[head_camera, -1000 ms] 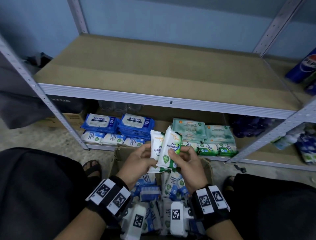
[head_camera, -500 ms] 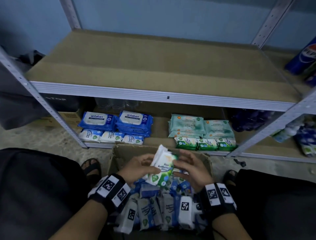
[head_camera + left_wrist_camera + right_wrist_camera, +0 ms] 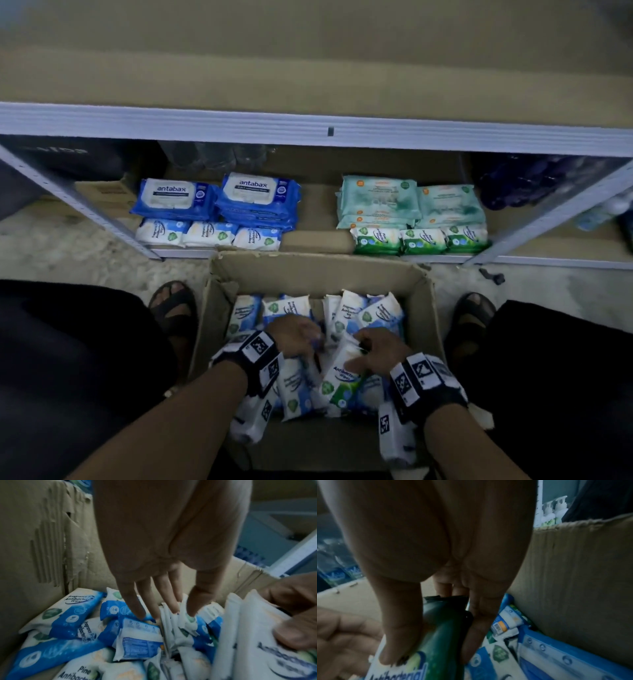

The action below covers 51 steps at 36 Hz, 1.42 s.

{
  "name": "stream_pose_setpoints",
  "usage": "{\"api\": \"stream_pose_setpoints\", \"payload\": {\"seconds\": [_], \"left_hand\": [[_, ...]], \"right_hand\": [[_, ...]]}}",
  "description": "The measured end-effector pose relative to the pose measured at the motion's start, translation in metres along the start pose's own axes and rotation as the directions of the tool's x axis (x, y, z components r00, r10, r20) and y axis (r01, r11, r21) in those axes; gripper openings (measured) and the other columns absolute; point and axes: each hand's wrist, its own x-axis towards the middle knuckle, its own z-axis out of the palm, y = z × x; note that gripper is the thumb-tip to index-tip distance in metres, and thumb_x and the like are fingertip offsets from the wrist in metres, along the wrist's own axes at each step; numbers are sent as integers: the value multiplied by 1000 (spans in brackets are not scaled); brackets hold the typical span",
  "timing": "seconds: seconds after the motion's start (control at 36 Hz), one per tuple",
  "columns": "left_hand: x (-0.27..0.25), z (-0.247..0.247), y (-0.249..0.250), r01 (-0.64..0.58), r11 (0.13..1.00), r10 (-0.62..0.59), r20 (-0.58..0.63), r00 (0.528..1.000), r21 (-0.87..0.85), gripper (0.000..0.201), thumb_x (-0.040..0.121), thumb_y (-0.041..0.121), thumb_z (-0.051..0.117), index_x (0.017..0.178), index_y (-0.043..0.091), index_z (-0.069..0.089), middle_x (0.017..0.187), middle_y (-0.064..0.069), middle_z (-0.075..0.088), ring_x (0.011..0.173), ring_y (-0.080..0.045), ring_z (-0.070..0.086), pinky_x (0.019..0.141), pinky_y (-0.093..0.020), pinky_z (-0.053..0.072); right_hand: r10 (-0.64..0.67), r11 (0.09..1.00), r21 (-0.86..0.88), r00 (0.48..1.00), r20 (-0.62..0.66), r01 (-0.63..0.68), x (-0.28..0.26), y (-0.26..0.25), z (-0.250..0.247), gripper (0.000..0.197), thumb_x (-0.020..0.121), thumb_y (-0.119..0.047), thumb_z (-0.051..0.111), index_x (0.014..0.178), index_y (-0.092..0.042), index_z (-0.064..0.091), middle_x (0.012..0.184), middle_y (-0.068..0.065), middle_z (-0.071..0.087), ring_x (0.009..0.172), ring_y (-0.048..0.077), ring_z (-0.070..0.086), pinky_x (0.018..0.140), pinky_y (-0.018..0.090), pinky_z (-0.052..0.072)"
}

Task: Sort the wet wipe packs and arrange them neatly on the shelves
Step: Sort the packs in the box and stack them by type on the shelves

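The green pack (image 3: pixel 342 378) stands on edge in the box (image 3: pixel 318 270), pinched between the thumb and fingers of the right hand (image 3: pixel 380 346); the right wrist view shows the thumb on its printed face and fingers (image 3: pixel 476 622) down its far side. Just left of it the left hand (image 3: pixel 294 334) reaches into the loose packs (image 3: pixel 287 308) with straight, slightly spread fingers (image 3: pixel 137 601), the tips touching a blue pack (image 3: pixel 137 623) and the top edges of white ones standing upright; it holds nothing. Loose packs fill the box floor around both hands, some flat, some on edge. The box walls rise close on the outer side of each hand; the far wall stands beyond the fingertips with packs leaning near it.

Past the box, the lower shelf (image 3: pixel 318 205) carries blue stacks (image 3: pixel 212 202) ahead of the left hand and green stacks (image 3: pixel 411 212) ahead of the right, with a bare strip between them. The upper shelf (image 3: pixel 308 68) lies bare above. A sandalled foot (image 3: pixel 173 308) sits just outside the box on the left, another (image 3: pixel 474 318) on the right.
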Motion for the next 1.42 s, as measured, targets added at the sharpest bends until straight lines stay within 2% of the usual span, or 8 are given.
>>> {"api": "stream_pose_setpoints", "payload": {"seconds": [0.14, 0.39, 0.58, 0.89, 1.03, 1.22, 1.31, 1.42], "left_hand": [[31, -9, -11, 22, 974, 7, -128, 992, 224, 53, 92, 30, 65, 141, 20, 47, 146, -2, 47, 126, -24, 51, 101, -37, 45], [87, 7, -21, -96, 730, 129, 1, 992, 677, 73, 93, 53, 56, 152, 20, 31, 163, 1, 12, 150, -25, 5, 120, -46, 10], [111, 22, -39, -129, 584, 113, 77, 991, 802, 81, 88, 73, 43, 152, 26, 30, 157, -4, 24, 145, -35, 13, 116, -52, 14], [103, 8, -51, -17, 739, -113, 148, 983, 674, 75, 90, 49, 62, 150, 22, 26, 159, -1, 26, 149, -39, 3, 119, -57, 5], [89, -3, -65, 33, 794, -150, 143, 978, 607, 76, 89, 47, 63, 150, 23, 26, 156, -5, 30, 147, -39, 11, 117, -61, 10], [70, -9, -80, 40, 843, -97, 78, 992, 537, 79, 87, 43, 65, 153, 30, 24, 159, -3, 28, 148, -37, 11, 116, -62, 8], [68, -7, -96, 92, 874, -173, 129, 976, 478, 99, 78, 63, 61, 157, 25, 14, 163, -10, 13, 150, -36, 3, 118, -59, 8], [62, -3, -102, 51, 808, -149, 120, 981, 587, 52, 95, 43, 55, 141, 21, 45, 152, -12, 37, 146, -39, 16, 118, -58, 9]], "right_hand": [[72, 991, -115, 997, 28, -68, 15, 14, 0, 66, 80, -43, 79, 135, -16, 55, 134, 5, 57, 118, 23, 56, 87, 29, 47], [138, 983, -135, 986, 98, -124, 40, 42, 11, 85, 84, -47, 73, 152, -18, 32, 157, 5, 29, 142, 27, 32, 112, 36, 32], [158, 982, -126, 979, 132, -141, 48, 45, 9, 84, 85, -47, 72, 151, -17, 32, 158, 4, 29, 143, 24, 30, 111, 32, 30], [108, 994, 20, 989, 102, -110, 46, 34, 3, 39, 73, -35, 85, 106, -29, 63, 101, -15, 60, 92, 5, 58, 67, 17, 42], [19, 983, 180, 995, 96, -36, 42, 6, -11, 49, 79, -26, 82, 123, -20, 60, 118, -7, 62, 104, 12, 59, 97, 33, 47], [-146, 984, 84, 980, -134, 158, 55, -49, -16, 57, 81, -28, 81, 131, -16, 57, 133, 1, 59, 123, 20, 54, 102, 39, 45], [-206, 977, -96, 957, -205, 190, 70, -67, -8, 54, 82, -32, 79, 130, -21, 58, 125, 3, 65, 114, 22, 60, 94, 37, 51], [-252, 926, -318, 959, -128, 201, 91, -81, 5, 44, 86, -32, 73, 125, -24, 56, 124, 4, 63, 113, 26, 59, 90, 36, 51]]}}
